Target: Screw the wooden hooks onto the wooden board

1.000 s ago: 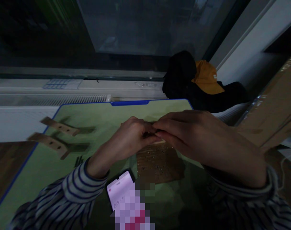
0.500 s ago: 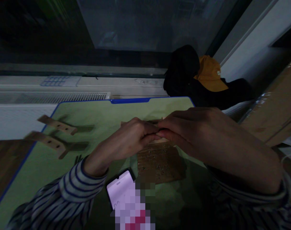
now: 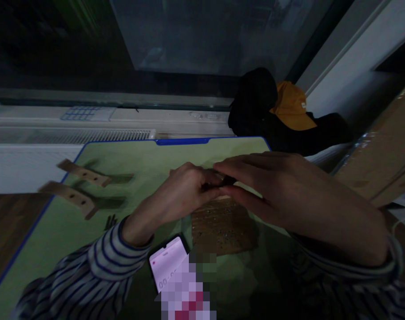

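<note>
My left hand (image 3: 185,191) is closed in a pinch, fingertips pressed together above the far edge of a brown wooden board (image 3: 224,229). What it grips is hidden behind the fingers. A sliver of pale wood (image 3: 171,172) shows past its knuckles. My right hand (image 3: 272,184) meets it from the other side, with thumb and forefinger parted around a dark gap. Nothing clearly shows between them. Two curved wooden pieces with holes, the far one (image 3: 85,173) and the near one (image 3: 71,198), lie to the left. Several dark screw-like pieces (image 3: 111,221) rest near my left sleeve.
A lit phone (image 3: 169,260) lies below the board, partly pixelated. Everything rests on a green, blue-edged tabletop (image 3: 129,155). Beyond are a white radiator (image 3: 122,134), a window sill, a black cap (image 3: 256,95) and a mustard cap (image 3: 291,104). A cardboard box (image 3: 385,151) stands at right.
My right thumb and forefinger have spread apart from their pinch, showing a dark gap. My left hand keeps its pinch almost in place. The view has shifted slightly.
</note>
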Tool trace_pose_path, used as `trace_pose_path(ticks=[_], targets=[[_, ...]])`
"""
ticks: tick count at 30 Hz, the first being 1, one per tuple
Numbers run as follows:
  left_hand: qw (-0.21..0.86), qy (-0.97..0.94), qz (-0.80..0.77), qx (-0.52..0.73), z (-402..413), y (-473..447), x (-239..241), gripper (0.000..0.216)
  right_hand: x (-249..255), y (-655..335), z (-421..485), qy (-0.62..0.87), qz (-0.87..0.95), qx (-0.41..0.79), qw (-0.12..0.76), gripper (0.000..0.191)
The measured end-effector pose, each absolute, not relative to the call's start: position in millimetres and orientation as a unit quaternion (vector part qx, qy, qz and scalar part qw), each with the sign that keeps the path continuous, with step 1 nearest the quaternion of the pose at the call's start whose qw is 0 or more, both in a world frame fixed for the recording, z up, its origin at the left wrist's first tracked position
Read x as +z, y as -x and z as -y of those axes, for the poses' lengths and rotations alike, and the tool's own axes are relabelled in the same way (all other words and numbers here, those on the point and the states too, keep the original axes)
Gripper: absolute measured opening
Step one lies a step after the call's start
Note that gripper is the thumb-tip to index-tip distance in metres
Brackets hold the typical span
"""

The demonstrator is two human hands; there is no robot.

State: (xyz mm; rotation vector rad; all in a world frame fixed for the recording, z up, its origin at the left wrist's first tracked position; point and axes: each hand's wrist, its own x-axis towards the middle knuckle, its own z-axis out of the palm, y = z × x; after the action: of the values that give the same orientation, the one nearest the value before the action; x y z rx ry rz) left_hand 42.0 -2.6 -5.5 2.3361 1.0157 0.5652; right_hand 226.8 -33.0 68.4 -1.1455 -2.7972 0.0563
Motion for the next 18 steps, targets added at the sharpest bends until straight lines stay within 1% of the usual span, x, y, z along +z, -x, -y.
trace_pose_path(ticks=[2,4,7,12,18], targets=[[0.257,-0.869,-0.372,0.202,2.4,-41.2,-5.3,0.016,70.8,-228.8,34.5,0.363,0.929,0.056,0.055,0.021],[0.253,-0.877,-0.359,0.192,1.8,-40.8,-4.8,0.016,72.4,-229.5,35.0,0.360,0.930,0.067,0.042,0.018],[0.255,-0.890,-0.331,0.181,-0.1,-40.6,-4.4,0.017,72.2,-228.3,34.5,0.378,0.925,0.037,0.026,0.016],[0.287,-0.887,-0.321,0.164,-1.9,-39.2,-4.4,0.019,69.2,-225.4,33.1,0.400,0.917,0.001,0.013,0.012],[0.254,-0.870,-0.364,0.215,2.4,-42.0,-5.9,0.015,68.2,-224.6,32.1,0.399,0.917,-0.011,0.020,0.015]])
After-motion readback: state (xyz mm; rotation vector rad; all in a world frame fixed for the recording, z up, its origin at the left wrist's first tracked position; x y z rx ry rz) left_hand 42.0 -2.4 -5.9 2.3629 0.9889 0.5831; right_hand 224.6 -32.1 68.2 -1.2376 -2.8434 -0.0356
